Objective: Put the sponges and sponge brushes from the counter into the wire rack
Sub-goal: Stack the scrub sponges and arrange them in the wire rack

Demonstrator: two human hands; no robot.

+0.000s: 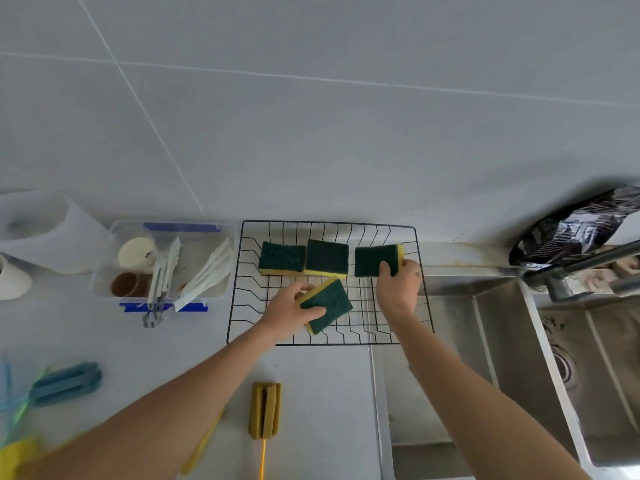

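Reaching over the black wire rack (239,292), both hands each hold one green-and-yellow sponge. The left hand (289,311) grips the tilted sponge (327,304) above the rack's middle, thumb across the green face and fingers under the yellow edge; this sponge sits askew to the rack's sides, and whether it touches the wires cannot be told. The right hand (398,284) pinches the right-hand sponge (372,259) at its right end, by the rack's far right corner, green face up and yellow side showing at the right.

Two more sponges lie along the rack's far edge: the left sponge (282,258) toward the far left corner and the middle sponge (327,258) just beside it, their edges touching or nearly so. The right-hand sponge is set a little apart from that pair.

On the counter (322,393), near its front edge below the rack, lies the yellow sponge brush (265,408), head toward the rack. The blue sponge brush (65,382) lies near the counter's left edge, well apart from both hands.

Left of the rack stands a clear container (104,268) holding white utensils. The steel sink (519,358) sits to the rack's right, with a dark bag (571,230) at its far side.
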